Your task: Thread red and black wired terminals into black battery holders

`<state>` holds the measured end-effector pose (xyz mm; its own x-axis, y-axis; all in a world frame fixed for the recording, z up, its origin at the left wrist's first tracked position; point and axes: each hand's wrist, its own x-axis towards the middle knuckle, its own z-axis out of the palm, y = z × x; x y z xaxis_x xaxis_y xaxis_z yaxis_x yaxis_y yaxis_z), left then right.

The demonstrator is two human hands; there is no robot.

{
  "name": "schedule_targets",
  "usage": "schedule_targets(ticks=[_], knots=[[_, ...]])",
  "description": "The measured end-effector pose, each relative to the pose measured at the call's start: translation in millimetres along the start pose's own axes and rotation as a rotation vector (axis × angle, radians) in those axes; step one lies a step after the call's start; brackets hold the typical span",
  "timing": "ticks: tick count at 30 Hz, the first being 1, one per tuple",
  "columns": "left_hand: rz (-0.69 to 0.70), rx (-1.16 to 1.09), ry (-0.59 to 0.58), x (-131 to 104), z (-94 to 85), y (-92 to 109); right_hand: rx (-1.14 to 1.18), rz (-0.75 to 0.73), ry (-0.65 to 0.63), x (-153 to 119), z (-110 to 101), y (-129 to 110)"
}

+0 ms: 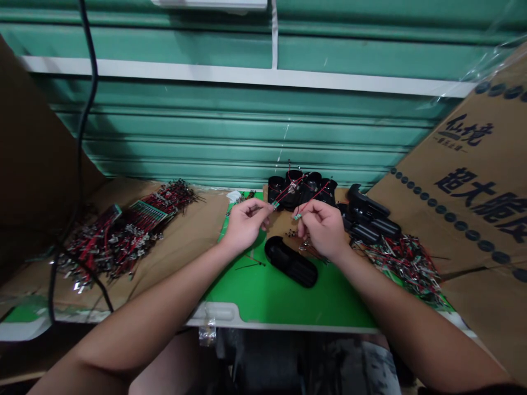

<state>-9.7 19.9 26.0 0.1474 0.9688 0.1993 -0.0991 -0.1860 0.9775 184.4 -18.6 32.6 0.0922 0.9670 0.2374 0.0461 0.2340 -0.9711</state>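
Observation:
My left hand (248,222) pinches a small green circuit board (275,205), from which thin red wires run up to the right. Close by, my right hand (323,227) is closed on another small green circuit board (297,216), also with a red wire trailing up from it. Both hands are raised over the green tabletop (263,296). Below and between them lies a black oblong plastic shell (291,261). Behind the hands stand several black cylindrical cups (310,182), and the red wires pass in front of them.
On cardboard at the left is a heap of wired circuit boards (119,241). More black shells (373,219) and another wired pile (407,266) sit to the right. A black cable (84,109) hangs at the left. Cardboard walls (465,192) and a green shutter (230,126) enclose the table.

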Motion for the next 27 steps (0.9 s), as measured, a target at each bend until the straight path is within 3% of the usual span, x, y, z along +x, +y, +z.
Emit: schedule_targets(ticks=[3,6,8,13,18,27], knots=[[0.003,0.056,-0.054,-3,1.5,-3,-0.017,-0.027,0.025,-1,1,1],[0.021,0.121,-0.119,-4,2.3,-7,-0.051,-0.005,-0.056,-1,2,5],[0.056,0.147,-0.095,-4,1.3,-8,-0.060,-0.025,-0.049,-1,2,5],[0.129,0.121,0.055,0,-2.8,-3,-0.008,-0.161,0.152,0,-3,-5],[0.117,0.081,0.011,-4,-0.7,-1,-0.017,-0.151,0.084,-3,-1,-7],[0.229,0.096,0.099,1,-0.6,-7,-0.025,-0.198,0.043,-5,0,-2]])
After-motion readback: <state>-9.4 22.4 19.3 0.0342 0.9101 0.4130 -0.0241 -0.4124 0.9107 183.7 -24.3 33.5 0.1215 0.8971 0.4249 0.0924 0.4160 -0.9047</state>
